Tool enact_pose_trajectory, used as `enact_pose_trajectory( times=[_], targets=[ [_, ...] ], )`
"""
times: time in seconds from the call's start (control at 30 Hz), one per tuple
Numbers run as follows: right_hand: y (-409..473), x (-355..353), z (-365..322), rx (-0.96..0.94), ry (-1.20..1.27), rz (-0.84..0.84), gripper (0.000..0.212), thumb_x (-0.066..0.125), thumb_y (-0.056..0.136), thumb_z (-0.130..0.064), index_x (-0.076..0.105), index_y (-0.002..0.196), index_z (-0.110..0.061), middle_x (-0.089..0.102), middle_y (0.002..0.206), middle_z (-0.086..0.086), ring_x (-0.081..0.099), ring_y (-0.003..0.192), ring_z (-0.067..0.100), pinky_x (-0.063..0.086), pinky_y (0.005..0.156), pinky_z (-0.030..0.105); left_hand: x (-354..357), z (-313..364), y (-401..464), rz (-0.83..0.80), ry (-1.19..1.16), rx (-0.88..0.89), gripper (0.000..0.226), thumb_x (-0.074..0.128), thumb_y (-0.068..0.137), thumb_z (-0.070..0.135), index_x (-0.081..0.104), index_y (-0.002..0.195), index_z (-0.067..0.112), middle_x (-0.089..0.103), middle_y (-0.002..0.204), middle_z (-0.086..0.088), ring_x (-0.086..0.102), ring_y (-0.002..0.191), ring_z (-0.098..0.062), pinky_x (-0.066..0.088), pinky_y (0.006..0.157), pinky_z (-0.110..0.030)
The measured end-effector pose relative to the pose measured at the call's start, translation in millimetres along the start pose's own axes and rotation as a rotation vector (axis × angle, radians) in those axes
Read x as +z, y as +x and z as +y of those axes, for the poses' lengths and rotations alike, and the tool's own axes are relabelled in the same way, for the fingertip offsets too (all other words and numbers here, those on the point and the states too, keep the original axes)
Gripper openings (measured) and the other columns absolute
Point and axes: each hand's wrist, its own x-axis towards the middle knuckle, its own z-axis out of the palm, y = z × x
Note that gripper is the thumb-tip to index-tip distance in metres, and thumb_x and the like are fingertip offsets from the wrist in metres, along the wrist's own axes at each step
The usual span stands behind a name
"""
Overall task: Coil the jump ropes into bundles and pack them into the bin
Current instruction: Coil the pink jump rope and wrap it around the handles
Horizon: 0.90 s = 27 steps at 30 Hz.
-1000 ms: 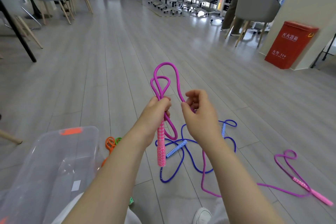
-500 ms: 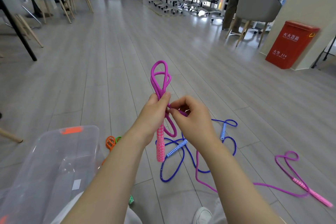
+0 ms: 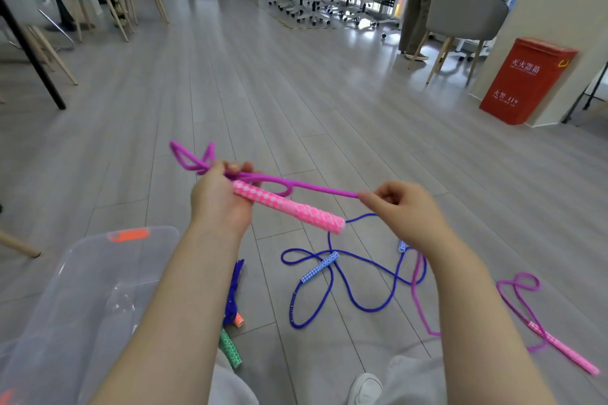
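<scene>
My left hand (image 3: 218,197) grips the pink patterned handle (image 3: 289,207) of a magenta jump rope together with several folded loops (image 3: 194,159) that stick out past my fist to the left. The handle lies nearly level, pointing right. My right hand (image 3: 399,209) pinches a taut stretch of the same rope (image 3: 322,189) just right of the handle. The rope runs on down to the floor, where its other pink handle (image 3: 566,355) lies at the right. A blue rope (image 3: 342,276) lies spread on the floor below my hands. The clear plastic bin (image 3: 98,273) stands at lower left.
A bundle with green and orange handles (image 3: 232,335) lies beside the bin. A red box (image 3: 524,80) stands at the right wall. Grey chairs (image 3: 464,10) and table legs ring the room, and a person stands at the back right. My white shoe (image 3: 365,388) shows at the bottom.
My left hand has tipped the handle and loops from upright to nearly level. My right hand has drawn away to the right, pulling a length of rope taut.
</scene>
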Motion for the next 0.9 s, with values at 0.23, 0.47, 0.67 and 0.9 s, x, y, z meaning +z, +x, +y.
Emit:
enact_pose_trajectory(
  times=[0.23, 0.47, 0.67, 0.9],
  targets=[
    [-0.3, 9.9, -16.3, -0.001, 0.143, 0.031, 0.014, 0.058, 0.095, -0.027, 0.068, 0.088, -0.02, 0.051, 0.066, -0.007, 0.043, 0.059, 0.008, 0.035, 0.055, 0.024, -2.9, -15.3, -9.9, -0.146, 0.938, 0.378, 0.024, 0.039, 0.103, 0.021, 0.049, 0.081, 0.017, 0.053, 0.068, 0.004, 0.051, 0.054, -0.012, 0.044, 0.056, -0.027],
    [-4.5, 30.6, -43.9, -0.099, 0.369, -0.013, 0.014, 0.06, 0.094, -0.018, 0.072, 0.091, -0.011, 0.061, 0.067, -0.008, 0.051, 0.054, -0.004, 0.039, 0.054, 0.008, 1.0, -39.2, -32.8, -0.481, 1.245, 0.327, 0.02, 0.043, 0.101, 0.039, 0.062, 0.1, 0.03, 0.071, 0.091, 0.004, 0.056, 0.07, -0.012, 0.052, 0.069, -0.041],
    [-0.8, 36.2, -44.9, -0.114, 0.436, -0.056, 0.016, 0.058, 0.095, -0.012, 0.071, 0.093, -0.003, 0.067, 0.073, 0.001, 0.064, 0.066, 0.002, 0.052, 0.069, 0.017, 3.0, -44.1, -32.3, -0.668, 1.262, 0.317, 0.018, 0.044, 0.102, 0.03, 0.062, 0.102, 0.035, 0.069, 0.09, 0.017, 0.061, 0.079, 0.001, 0.051, 0.078, -0.03],
    [2.0, 32.5, -42.3, -0.099, 0.34, -0.086, 0.012, 0.064, 0.092, -0.021, 0.072, 0.092, -0.013, 0.061, 0.068, -0.002, 0.052, 0.061, 0.004, 0.046, 0.062, 0.023, 4.5, -38.6, -29.1, -0.683, 1.365, 0.295, 0.018, 0.042, 0.101, 0.037, 0.056, 0.097, 0.027, 0.059, 0.085, 0.006, 0.063, 0.086, -0.015, 0.053, 0.082, -0.039]
  ],
)
